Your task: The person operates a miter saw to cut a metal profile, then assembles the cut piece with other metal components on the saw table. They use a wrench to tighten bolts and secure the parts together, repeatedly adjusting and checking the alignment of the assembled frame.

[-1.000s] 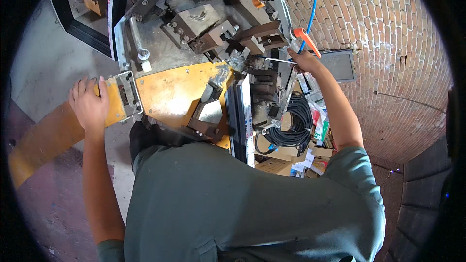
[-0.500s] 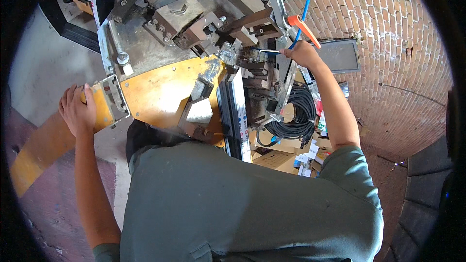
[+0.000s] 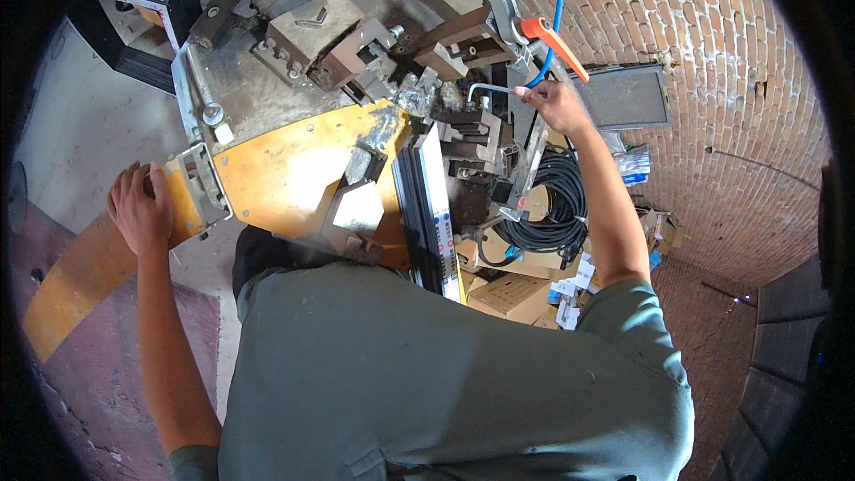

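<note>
My right hand (image 3: 557,107) is closing its fingers on the near end of an L-shaped key (image 3: 495,86), and the key is lying to the left of that hand, its long leg running almost straight across in front of me. The short leg is bending back toward my body at the far left end, just beside the dark metal blocks (image 3: 472,138); I am not able to tell whether its tip is seated in anything. Of my 2 hands, the right is being by far the nearer: my left hand (image 3: 142,214) is resting well apart, over the yellow beam (image 3: 76,289), and I cannot tell whether its fingers are gripping or only lying there. Above my right hand the orange lever (image 3: 554,44) is slanting past, with the blue hose (image 3: 559,4) running down behind it. Between my 2 hands the yellow plate (image 3: 276,160) is spreading, with the black profile (image 3: 421,214) standing at its right edge. Farther out, the coiled black cable (image 3: 568,205) is hanging below the key, and the brick wall (image 3: 695,62) is rising on the right.
</note>
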`<move>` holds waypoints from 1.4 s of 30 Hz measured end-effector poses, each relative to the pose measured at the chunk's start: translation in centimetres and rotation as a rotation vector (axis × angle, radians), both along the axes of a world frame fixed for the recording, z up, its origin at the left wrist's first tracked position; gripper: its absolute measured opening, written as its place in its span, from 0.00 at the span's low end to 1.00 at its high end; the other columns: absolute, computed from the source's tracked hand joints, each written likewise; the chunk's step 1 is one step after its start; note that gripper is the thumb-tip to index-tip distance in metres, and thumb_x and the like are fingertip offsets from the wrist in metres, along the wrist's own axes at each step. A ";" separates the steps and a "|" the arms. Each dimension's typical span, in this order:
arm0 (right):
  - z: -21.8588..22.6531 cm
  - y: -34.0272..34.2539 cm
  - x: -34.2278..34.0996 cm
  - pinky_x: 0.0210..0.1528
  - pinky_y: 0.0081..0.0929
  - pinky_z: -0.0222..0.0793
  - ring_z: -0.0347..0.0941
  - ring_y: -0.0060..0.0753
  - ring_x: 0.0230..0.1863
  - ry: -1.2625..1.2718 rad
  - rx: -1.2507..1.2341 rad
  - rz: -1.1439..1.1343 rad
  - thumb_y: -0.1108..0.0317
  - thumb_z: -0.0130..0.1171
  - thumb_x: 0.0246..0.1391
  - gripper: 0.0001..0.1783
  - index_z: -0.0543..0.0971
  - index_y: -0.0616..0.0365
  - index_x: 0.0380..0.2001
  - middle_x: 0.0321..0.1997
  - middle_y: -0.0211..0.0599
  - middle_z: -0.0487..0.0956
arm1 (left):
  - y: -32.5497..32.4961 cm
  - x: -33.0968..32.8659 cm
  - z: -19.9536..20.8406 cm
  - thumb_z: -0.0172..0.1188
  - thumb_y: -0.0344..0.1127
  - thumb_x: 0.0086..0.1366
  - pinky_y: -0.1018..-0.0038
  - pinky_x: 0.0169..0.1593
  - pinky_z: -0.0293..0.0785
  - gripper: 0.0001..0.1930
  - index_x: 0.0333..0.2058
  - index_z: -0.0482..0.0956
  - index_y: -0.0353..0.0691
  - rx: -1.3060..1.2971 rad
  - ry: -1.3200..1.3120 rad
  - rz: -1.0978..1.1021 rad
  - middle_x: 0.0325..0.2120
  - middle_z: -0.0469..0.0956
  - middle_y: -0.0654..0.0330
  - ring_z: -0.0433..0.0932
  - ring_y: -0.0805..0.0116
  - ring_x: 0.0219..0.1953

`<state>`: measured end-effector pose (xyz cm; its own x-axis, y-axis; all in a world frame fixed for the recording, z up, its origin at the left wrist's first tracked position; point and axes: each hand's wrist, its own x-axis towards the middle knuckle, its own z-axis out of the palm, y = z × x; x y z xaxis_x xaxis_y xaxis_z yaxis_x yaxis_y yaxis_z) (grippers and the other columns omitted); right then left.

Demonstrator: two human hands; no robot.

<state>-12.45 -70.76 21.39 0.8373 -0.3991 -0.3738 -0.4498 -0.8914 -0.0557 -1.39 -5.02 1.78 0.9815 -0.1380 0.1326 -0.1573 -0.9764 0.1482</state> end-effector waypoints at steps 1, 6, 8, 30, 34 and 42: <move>-0.3 -0.2 -0.2 0.39 0.42 0.73 0.78 0.47 0.30 -0.003 0.028 0.001 0.36 0.63 0.60 0.34 0.85 0.64 0.34 0.27 0.51 0.81 | -0.1 0.0 0.1 0.53 0.51 0.74 0.58 0.70 0.59 0.21 0.47 0.86 0.41 -0.001 0.006 0.000 0.55 0.81 0.58 0.73 0.56 0.61; -1.0 -0.7 -1.0 0.40 0.38 0.73 0.77 0.38 0.32 -0.063 0.107 0.004 0.42 0.63 0.63 0.30 0.85 0.65 0.37 0.28 0.47 0.83 | -0.2 -0.1 0.3 0.52 0.52 0.74 0.59 0.70 0.58 0.22 0.47 0.86 0.41 0.000 0.026 0.019 0.54 0.82 0.57 0.73 0.56 0.61; -1.2 -0.9 -1.4 0.41 0.37 0.73 0.77 0.35 0.32 -0.103 0.150 0.032 0.44 0.64 0.63 0.29 0.85 0.66 0.37 0.29 0.46 0.83 | -0.1 0.0 0.2 0.52 0.52 0.74 0.59 0.70 0.59 0.22 0.47 0.86 0.41 0.001 0.009 0.020 0.54 0.82 0.57 0.74 0.56 0.61; -4.7 -5.6 -1.6 0.51 0.34 0.76 0.84 0.42 0.46 0.139 0.294 0.337 0.70 0.62 0.64 0.16 0.83 0.66 0.52 0.47 0.50 0.87 | 0.0 0.0 0.1 0.53 0.51 0.74 0.59 0.67 0.60 0.20 0.46 0.85 0.43 0.008 0.013 -0.003 0.50 0.82 0.59 0.75 0.55 0.58; -4.9 -4.3 -1.4 0.52 0.41 0.77 0.82 0.56 0.48 0.058 0.137 0.521 0.69 0.63 0.59 0.15 0.85 0.64 0.47 0.48 0.51 0.85 | 0.1 -0.1 -0.1 0.52 0.51 0.74 0.58 0.67 0.60 0.20 0.47 0.85 0.43 -0.030 -0.008 -0.005 0.50 0.82 0.59 0.75 0.55 0.58; -3.6 -2.4 -1.2 0.54 0.46 0.76 0.79 0.58 0.50 0.113 -0.003 0.510 0.68 0.61 0.57 0.16 0.85 0.57 0.49 0.48 0.52 0.84 | 0.0 0.0 0.1 0.53 0.51 0.74 0.58 0.67 0.60 0.20 0.47 0.85 0.43 -0.041 0.024 0.011 0.50 0.83 0.58 0.75 0.54 0.58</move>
